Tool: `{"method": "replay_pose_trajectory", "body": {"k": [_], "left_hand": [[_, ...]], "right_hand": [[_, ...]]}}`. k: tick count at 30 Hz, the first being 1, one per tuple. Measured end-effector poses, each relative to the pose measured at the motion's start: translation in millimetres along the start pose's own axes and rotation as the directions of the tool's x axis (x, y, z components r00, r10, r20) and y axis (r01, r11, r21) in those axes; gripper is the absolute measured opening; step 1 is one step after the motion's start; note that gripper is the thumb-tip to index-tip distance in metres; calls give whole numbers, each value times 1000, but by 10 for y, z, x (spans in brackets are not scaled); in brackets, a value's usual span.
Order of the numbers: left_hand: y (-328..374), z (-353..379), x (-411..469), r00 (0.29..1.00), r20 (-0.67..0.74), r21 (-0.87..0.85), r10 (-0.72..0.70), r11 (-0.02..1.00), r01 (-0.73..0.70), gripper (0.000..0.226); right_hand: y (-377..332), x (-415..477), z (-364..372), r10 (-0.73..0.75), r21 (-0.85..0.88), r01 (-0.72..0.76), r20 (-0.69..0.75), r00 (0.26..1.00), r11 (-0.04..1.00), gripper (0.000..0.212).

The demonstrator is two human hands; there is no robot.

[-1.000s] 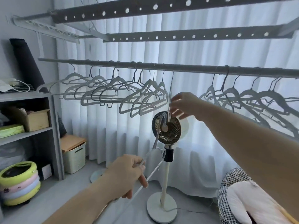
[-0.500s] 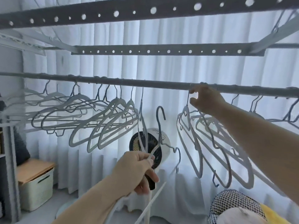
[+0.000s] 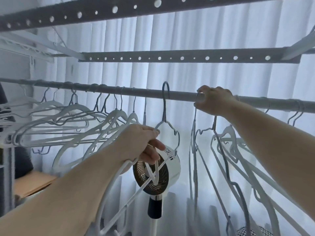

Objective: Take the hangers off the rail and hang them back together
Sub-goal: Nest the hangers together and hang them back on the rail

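A grey rail [image 3: 170, 94] runs across the view. My left hand [image 3: 143, 142] grips a pale hanger [image 3: 164, 116] at its shoulder, and the hook reaches up in front of the rail. My right hand [image 3: 213, 101] is curled round the rail and pinches the hook of a hanger [image 3: 195, 150] hanging below it. Several white hangers [image 3: 68, 123] crowd the rail on the left. Another bunch of hangers [image 3: 238, 159] hangs under my right arm, partly hidden by it.
A standing fan [image 3: 158, 174] is right behind my left hand. Two perforated bars [image 3: 170, 57] cross overhead. White curtains [image 3: 187, 31] fill the background. A shelf frame [image 3: 6, 176] and a box with a wooden lid [image 3: 32, 184] stand low at the left.
My left hand has raised its hanger until the hook is level with the rail. My right hand has shifted along the rail and now grips it at a hanger's hook. The view has moved closer.
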State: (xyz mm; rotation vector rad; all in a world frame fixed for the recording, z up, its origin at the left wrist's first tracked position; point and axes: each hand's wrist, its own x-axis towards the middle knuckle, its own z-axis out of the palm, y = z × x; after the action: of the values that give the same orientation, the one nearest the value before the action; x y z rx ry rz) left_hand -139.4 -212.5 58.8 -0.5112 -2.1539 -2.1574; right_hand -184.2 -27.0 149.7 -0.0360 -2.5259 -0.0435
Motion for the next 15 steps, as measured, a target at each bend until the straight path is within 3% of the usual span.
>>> {"method": "replay_pose_trajectory", "body": {"k": [7,15], "left_hand": [[54,51,201,1000,19,217,3,976,-7,15],[65,-54,189,997,-21,227,73,972,-66,22]], "right_hand": [[-26,-7,1,24,35,-24,-8,1000,999,49],[-47,59,64,74,61,-69,-70,995,996,34]]}}
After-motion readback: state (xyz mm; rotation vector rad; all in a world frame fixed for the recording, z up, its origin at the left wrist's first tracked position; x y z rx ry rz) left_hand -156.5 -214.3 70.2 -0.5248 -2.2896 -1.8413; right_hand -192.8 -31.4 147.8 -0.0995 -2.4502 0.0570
